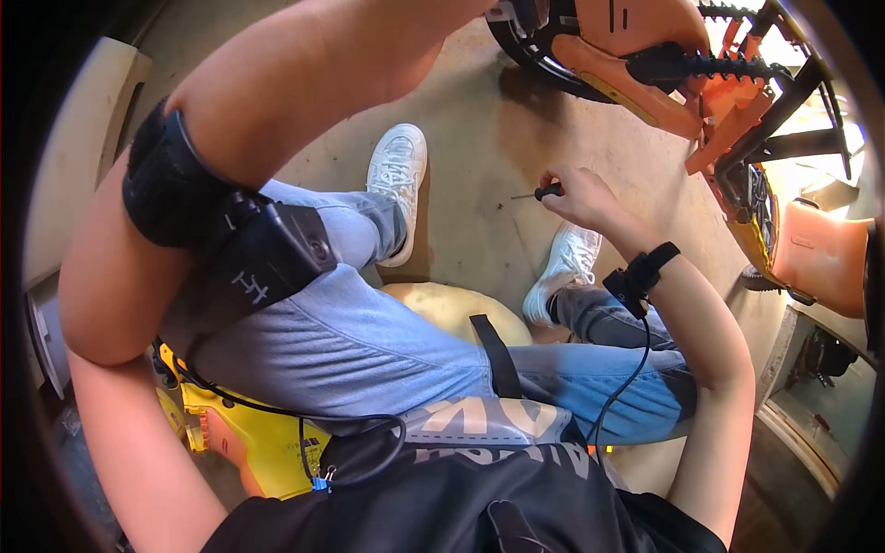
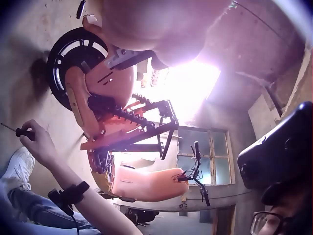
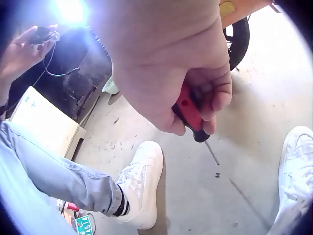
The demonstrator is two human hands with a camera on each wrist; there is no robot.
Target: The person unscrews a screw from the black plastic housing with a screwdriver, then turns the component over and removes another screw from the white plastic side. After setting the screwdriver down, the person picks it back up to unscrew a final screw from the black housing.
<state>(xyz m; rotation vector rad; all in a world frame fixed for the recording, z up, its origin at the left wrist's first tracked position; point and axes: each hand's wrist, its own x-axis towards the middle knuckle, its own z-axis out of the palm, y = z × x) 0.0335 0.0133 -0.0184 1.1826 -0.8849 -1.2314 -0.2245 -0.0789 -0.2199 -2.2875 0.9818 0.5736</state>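
My right hand (image 1: 583, 196) grips a screwdriver (image 3: 190, 110) with a red and black handle. Its thin shaft points down at the floor in the right wrist view. My left arm is raised across the head view, and the hand itself lies outside that frame. In the right wrist view, my left hand (image 3: 19, 61) pinches a small dark part (image 3: 44, 35) with a clear end, and thin wires hang beside it. Seen from the left wrist, the left hand (image 2: 156, 29) is close and blurred. An orange electric bike (image 1: 636, 55) stands in front on the right, rear wheel towards me.
White shoes (image 1: 396, 175) stand on the concrete floor (image 1: 461, 120), and a small dark bit (image 3: 218, 175) lies below the screwdriver tip. A white panel (image 3: 44, 120) is at one side. Under me is a yellow body (image 1: 267, 452). Handlebars (image 2: 196, 171) rise near a window.
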